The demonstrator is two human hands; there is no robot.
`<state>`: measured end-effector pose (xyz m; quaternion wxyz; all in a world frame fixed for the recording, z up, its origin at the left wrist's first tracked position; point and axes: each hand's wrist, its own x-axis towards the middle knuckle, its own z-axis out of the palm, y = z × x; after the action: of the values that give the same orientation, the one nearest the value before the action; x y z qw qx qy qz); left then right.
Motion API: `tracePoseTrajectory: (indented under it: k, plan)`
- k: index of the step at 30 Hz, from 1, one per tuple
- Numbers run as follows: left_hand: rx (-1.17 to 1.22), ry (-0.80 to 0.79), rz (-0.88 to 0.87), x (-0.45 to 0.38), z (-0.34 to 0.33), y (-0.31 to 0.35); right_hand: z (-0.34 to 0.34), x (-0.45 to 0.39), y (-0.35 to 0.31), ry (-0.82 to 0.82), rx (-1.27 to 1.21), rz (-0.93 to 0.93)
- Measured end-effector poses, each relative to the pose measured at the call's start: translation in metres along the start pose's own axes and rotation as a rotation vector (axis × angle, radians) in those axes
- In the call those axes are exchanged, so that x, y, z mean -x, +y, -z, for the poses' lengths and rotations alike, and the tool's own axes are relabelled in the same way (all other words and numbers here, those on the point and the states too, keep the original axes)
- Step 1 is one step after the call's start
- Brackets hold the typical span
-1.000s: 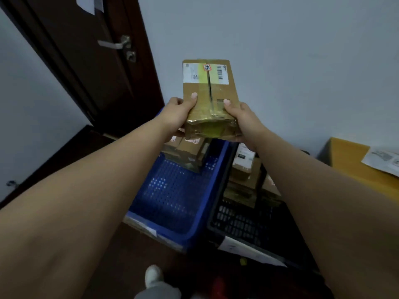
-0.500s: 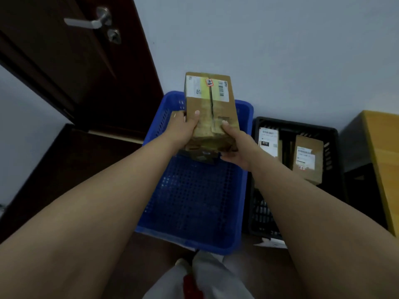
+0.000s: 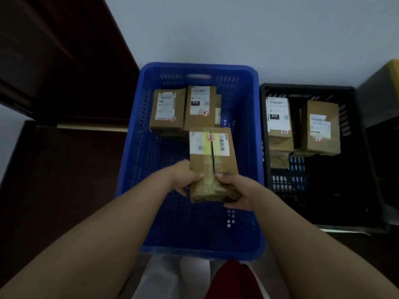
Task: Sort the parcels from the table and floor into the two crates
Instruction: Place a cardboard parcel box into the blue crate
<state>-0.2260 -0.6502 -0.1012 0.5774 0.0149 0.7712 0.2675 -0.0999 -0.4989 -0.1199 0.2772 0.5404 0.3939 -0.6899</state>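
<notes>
I hold a taped cardboard parcel (image 3: pixel 212 160) with a white label and a red sticker low inside the blue crate (image 3: pixel 200 70). My left hand (image 3: pixel 183 180) grips its near left edge and my right hand (image 3: pixel 234 190) grips its near right edge, thumbs on top. Two labelled parcels (image 3: pixel 168 108) (image 3: pixel 200 108) lie side by side at the blue crate's far end, just beyond the held one. To the right stands the black crate (image 3: pixel 265 130), with parcels (image 3: pixel 278 124) (image 3: pixel 320 128) at its far end.
Both crates stand on a dark floor against a pale wall. A dark wooden door (image 3: pixel 54 61) is at the left. A yellow-topped table edge (image 3: pixel 393 72) shows at the far right. My legs (image 3: pixel 172 279) are just before the blue crate's near rim.
My hands lowered the parcel from chest height down into the blue crate, and my view tilted downward so both crates' contents show.
</notes>
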Motion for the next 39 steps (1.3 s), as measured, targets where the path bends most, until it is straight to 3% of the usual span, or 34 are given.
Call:
tracePoseTrajectory:
  k: [7,13,25,31,34,37,39]
  plan:
    - [-0.138,-0.074,0.006,-0.074,-0.008,-0.031,-0.036,-0.078,0.052,0.190,-0.367,-0.061]
    - [-0.393,-0.047,-0.176,-0.150,-0.016,-0.041,-0.049,-0.145,0.057,0.361,-0.656,0.000]
    - [-0.341,0.011,-0.249,-0.226,-0.011,-0.061,-0.050,-0.222,0.054,0.457,-0.570,0.089]
    - [-0.379,0.013,-0.225,-0.235,-0.027,-0.056,-0.026,-0.231,0.045,0.610,-0.546,0.160]
    - [-0.413,0.004,-0.188,-0.242,-0.038,-0.050,-0.016,-0.239,0.038,0.702,-0.536,0.108]
    - [-0.477,0.057,-0.217,-0.240,-0.036,-0.043,-0.017,-0.246,0.037,0.574,-0.504,0.068]
    - [-0.495,0.200,-0.375,-0.229,-0.030,-0.039,-0.021,-0.250,0.029,0.465,-0.586,-0.003]
